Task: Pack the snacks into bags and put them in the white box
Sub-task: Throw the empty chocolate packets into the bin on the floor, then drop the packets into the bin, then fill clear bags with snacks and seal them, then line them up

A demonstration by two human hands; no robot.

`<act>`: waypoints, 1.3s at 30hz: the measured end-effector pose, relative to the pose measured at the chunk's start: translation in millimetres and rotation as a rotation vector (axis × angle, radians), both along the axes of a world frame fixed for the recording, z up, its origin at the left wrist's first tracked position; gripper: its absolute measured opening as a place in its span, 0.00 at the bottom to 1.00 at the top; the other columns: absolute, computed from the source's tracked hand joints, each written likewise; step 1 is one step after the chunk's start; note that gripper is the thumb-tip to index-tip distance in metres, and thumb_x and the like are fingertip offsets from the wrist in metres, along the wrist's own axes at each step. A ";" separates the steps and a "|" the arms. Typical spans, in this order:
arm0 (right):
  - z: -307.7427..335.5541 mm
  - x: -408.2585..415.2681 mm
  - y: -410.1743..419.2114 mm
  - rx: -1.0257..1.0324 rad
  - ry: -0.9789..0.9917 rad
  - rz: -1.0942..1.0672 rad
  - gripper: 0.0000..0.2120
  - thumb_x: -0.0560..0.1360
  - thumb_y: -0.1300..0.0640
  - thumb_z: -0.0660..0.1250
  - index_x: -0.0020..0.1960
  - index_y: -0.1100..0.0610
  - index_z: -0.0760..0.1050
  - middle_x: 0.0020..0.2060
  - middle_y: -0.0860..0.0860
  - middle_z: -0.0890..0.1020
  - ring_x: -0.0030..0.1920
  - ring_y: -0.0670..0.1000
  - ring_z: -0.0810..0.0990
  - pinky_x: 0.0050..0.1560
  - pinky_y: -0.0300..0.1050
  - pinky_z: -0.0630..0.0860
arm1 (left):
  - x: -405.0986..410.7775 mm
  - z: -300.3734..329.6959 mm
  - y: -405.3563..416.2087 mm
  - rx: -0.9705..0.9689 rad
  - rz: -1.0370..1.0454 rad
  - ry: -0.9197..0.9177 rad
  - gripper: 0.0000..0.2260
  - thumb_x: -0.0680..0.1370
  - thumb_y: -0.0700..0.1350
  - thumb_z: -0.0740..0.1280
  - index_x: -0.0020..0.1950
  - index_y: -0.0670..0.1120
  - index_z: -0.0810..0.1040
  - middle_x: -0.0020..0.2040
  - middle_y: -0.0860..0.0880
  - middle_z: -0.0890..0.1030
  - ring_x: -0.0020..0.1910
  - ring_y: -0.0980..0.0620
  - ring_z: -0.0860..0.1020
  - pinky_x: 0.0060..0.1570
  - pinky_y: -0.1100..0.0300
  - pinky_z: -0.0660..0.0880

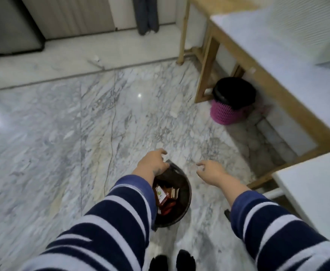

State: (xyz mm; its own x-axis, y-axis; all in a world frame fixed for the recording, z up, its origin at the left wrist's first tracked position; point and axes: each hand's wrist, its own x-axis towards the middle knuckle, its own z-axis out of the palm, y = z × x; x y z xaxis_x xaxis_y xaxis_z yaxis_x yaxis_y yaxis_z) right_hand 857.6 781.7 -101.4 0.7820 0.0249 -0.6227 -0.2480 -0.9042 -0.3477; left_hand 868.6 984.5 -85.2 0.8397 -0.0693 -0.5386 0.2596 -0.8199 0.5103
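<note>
Snacks (165,198) lie in a dark bag (181,204) whose rim the left hand (152,163) pinches; right hand (211,170) hangs open beside.

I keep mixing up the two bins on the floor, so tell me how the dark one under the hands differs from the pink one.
The dark bin stands open on the bare floor and holds red snack packets; the pink bin sits under the wooden table, and its contents are not visible. The left hand grips the dark bin's rim; nothing touches the pink bin. The pink bin has lattice sides. Both are round, upright and black-lined.
</note>
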 end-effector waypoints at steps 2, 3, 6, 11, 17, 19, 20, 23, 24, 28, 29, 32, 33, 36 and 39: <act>37.9 -9.0 -22.8 -0.023 -0.031 -0.073 0.21 0.79 0.53 0.58 0.72 0.53 0.66 0.68 0.55 0.73 0.63 0.56 0.75 0.61 0.47 0.73 | 7.2 37.4 -24.8 -0.017 -0.087 -0.042 0.22 0.77 0.48 0.67 0.70 0.49 0.68 0.65 0.46 0.75 0.61 0.46 0.76 0.60 0.53 0.73; 55.4 -15.0 -34.9 -0.031 -0.056 -0.113 0.21 0.79 0.53 0.59 0.72 0.53 0.67 0.67 0.55 0.73 0.64 0.56 0.75 0.62 0.46 0.72 | 8.9 53.7 -38.2 -0.027 -0.138 -0.063 0.22 0.77 0.48 0.66 0.70 0.49 0.68 0.65 0.46 0.75 0.61 0.46 0.76 0.60 0.53 0.73; 105.8 -40.1 -70.5 -0.079 -0.145 -0.202 0.21 0.79 0.52 0.60 0.72 0.53 0.67 0.67 0.54 0.74 0.66 0.55 0.73 0.64 0.46 0.70 | 8.2 91.0 -79.9 -0.044 -0.310 -0.128 0.22 0.77 0.50 0.66 0.71 0.50 0.68 0.66 0.47 0.75 0.62 0.47 0.76 0.60 0.52 0.73; 157.0 -110.2 -127.2 -0.145 -0.276 -0.393 0.21 0.79 0.51 0.60 0.70 0.52 0.69 0.68 0.53 0.74 0.68 0.55 0.72 0.67 0.46 0.68 | -13.3 129.4 -157.2 -0.065 -0.606 -0.220 0.24 0.76 0.49 0.69 0.70 0.48 0.69 0.65 0.47 0.76 0.61 0.48 0.76 0.56 0.58 0.73; 177.9 -220.4 -194.3 -0.172 -0.302 -0.722 0.19 0.79 0.51 0.59 0.69 0.51 0.69 0.67 0.53 0.73 0.67 0.54 0.71 0.67 0.47 0.68 | -74.4 149.4 -260.2 -0.086 -0.902 -0.247 0.22 0.74 0.50 0.70 0.67 0.50 0.73 0.64 0.48 0.77 0.59 0.49 0.77 0.60 0.58 0.72; 181.8 -260.1 -214.9 -0.180 -0.295 -0.818 0.20 0.79 0.51 0.59 0.70 0.51 0.69 0.67 0.53 0.74 0.67 0.55 0.71 0.67 0.47 0.68 | -103.2 155.6 -294.4 -0.102 -0.985 -0.223 0.21 0.75 0.49 0.69 0.67 0.50 0.72 0.65 0.48 0.76 0.60 0.48 0.76 0.61 0.57 0.72; 183.6 -279.7 -224.9 -0.187 -0.288 -0.859 0.20 0.79 0.51 0.59 0.70 0.52 0.69 0.67 0.53 0.73 0.67 0.55 0.71 0.67 0.47 0.68 | -118.1 158.1 -311.4 -0.107 -1.029 -0.223 0.21 0.75 0.49 0.69 0.68 0.50 0.71 0.65 0.48 0.75 0.60 0.48 0.76 0.62 0.57 0.72; 188.8 -337.1 -254.9 -0.234 -0.278 -0.963 0.20 0.79 0.50 0.59 0.70 0.53 0.69 0.69 0.53 0.71 0.67 0.55 0.71 0.66 0.47 0.68 | -162.8 165.1 -360.6 -0.119 -1.143 -0.243 0.21 0.76 0.50 0.68 0.68 0.51 0.71 0.65 0.49 0.75 0.60 0.49 0.75 0.63 0.56 0.71; 190.8 -355.4 -264.8 -0.246 -0.273 -0.994 0.21 0.79 0.50 0.59 0.70 0.54 0.68 0.69 0.53 0.71 0.67 0.56 0.72 0.64 0.47 0.69 | -177.7 167.2 -376.5 -0.129 -1.178 -0.247 0.21 0.76 0.50 0.68 0.68 0.51 0.71 0.65 0.48 0.75 0.61 0.49 0.75 0.63 0.56 0.71; 196.3 -426.7 -309.8 -0.279 -0.237 -1.084 0.21 0.79 0.52 0.59 0.72 0.53 0.67 0.71 0.54 0.70 0.68 0.55 0.71 0.66 0.47 0.68 | -240.6 171.4 -440.9 -0.167 -1.276 -0.241 0.21 0.76 0.50 0.69 0.68 0.49 0.71 0.66 0.47 0.75 0.61 0.48 0.75 0.60 0.58 0.72; 198.0 -444.5 -321.2 -0.287 -0.239 -1.106 0.21 0.79 0.52 0.59 0.72 0.53 0.67 0.71 0.54 0.69 0.69 0.55 0.70 0.67 0.47 0.68 | -256.5 171.1 -457.1 -0.167 -1.299 -0.242 0.21 0.76 0.49 0.69 0.68 0.49 0.71 0.66 0.47 0.75 0.61 0.48 0.75 0.60 0.58 0.73; 201.1 -494.7 -357.5 -0.298 -0.243 -1.158 0.21 0.80 0.52 0.59 0.72 0.52 0.67 0.71 0.53 0.70 0.69 0.55 0.70 0.66 0.46 0.68 | -303.7 169.1 -506.0 -0.165 -1.365 -0.246 0.22 0.76 0.50 0.69 0.69 0.49 0.71 0.67 0.46 0.74 0.62 0.47 0.74 0.61 0.58 0.72; 200.2 -511.0 -370.0 -0.307 -0.244 -1.163 0.20 0.79 0.52 0.59 0.71 0.52 0.68 0.71 0.53 0.70 0.69 0.55 0.70 0.66 0.45 0.67 | -319.6 168.5 -522.1 -0.165 -1.387 -0.257 0.22 0.76 0.50 0.69 0.69 0.49 0.70 0.67 0.46 0.74 0.64 0.47 0.74 0.63 0.57 0.70; 199.7 -554.1 -406.4 -0.356 -0.237 -1.156 0.15 0.79 0.50 0.60 0.64 0.51 0.73 0.69 0.53 0.72 0.67 0.55 0.71 0.59 0.44 0.68 | -365.1 165.7 -567.6 -0.179 -1.435 -0.286 0.22 0.76 0.51 0.67 0.70 0.49 0.70 0.69 0.46 0.73 0.66 0.46 0.72 0.65 0.56 0.69; 202.4 -589.6 -437.2 -0.351 -0.245 -1.186 0.17 0.80 0.53 0.59 0.67 0.55 0.72 0.69 0.55 0.71 0.67 0.56 0.71 0.59 0.43 0.68 | -404.1 158.2 -606.9 -0.204 -1.450 -0.232 0.22 0.77 0.49 0.66 0.70 0.49 0.70 0.69 0.46 0.73 0.66 0.47 0.72 0.64 0.57 0.69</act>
